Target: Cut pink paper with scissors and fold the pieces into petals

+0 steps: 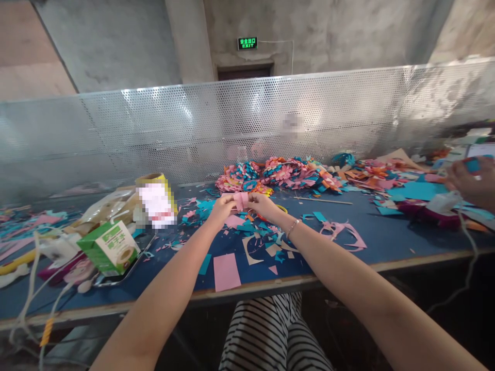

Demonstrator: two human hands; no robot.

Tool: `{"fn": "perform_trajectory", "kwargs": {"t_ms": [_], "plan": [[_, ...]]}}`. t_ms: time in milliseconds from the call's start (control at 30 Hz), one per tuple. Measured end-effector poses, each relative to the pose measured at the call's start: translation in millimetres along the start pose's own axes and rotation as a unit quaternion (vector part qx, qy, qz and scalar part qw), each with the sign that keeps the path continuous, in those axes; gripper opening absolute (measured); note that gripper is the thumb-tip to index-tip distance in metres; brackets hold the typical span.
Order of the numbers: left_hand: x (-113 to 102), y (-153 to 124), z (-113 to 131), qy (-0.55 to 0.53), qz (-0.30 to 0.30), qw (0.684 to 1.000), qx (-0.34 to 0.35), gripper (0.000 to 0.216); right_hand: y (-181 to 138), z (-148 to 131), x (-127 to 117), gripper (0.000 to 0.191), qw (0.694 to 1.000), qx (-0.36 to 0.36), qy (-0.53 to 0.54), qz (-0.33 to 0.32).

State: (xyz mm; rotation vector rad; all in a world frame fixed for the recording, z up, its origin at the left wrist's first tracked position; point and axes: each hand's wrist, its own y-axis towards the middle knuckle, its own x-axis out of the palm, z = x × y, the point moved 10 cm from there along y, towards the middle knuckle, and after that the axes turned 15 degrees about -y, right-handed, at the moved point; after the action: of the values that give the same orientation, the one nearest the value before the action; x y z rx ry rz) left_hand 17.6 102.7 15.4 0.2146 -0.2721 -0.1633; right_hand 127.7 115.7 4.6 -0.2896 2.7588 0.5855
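Observation:
A small piece of pink paper [241, 201] is held up over the table between my two hands. My left hand [223, 207] pinches its left side, and my right hand [263, 206] pinches the right side. Its exact shape is too small to make out. Below and around my hands lie blue and pink paper scraps [247, 226]. A flat pink paper rectangle [227, 272] rests near the table's front edge, with a cream paper cut-out [252, 251] to its right. Just beyond my hands is a heap of colourful paper flowers [286, 174].
To the left, a green-and-white carton [110, 247] leans on a tray beside white cables [33, 278]. A perforated metal screen [201, 129] stands behind the blue table [382, 237]. On the right, another person's hand [474, 180] is above blue sheets, and a thin stick [325, 200] lies nearby.

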Motion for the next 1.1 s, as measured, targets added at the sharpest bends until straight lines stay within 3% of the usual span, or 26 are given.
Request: {"fn": "perform_trajectory", "kwargs": {"t_ms": [233, 667, 833, 1100], "plan": [[2, -2, 1, -0.019, -0.013, 1.000, -0.001, 0.023, 2, 12, 5, 0.017, 0.991, 0.057, 0.121, -0.018], [-2, -5, -5, -0.121, 0.023, 0.990, -0.062, 0.020, -1, -2, -6, 0.019, 0.994, 0.001, 0.113, 0.010], [-7, -3, -4, -0.113, 0.040, 0.991, -0.057, 0.019, 3, -1, -10, 0.017, 0.998, -0.011, 0.056, 0.025], [-8, -2, 6, -0.029, 0.018, 0.999, -0.001, 0.010, -1, -19, -16, 0.025, 0.990, -0.106, -0.073, 0.052]]}}
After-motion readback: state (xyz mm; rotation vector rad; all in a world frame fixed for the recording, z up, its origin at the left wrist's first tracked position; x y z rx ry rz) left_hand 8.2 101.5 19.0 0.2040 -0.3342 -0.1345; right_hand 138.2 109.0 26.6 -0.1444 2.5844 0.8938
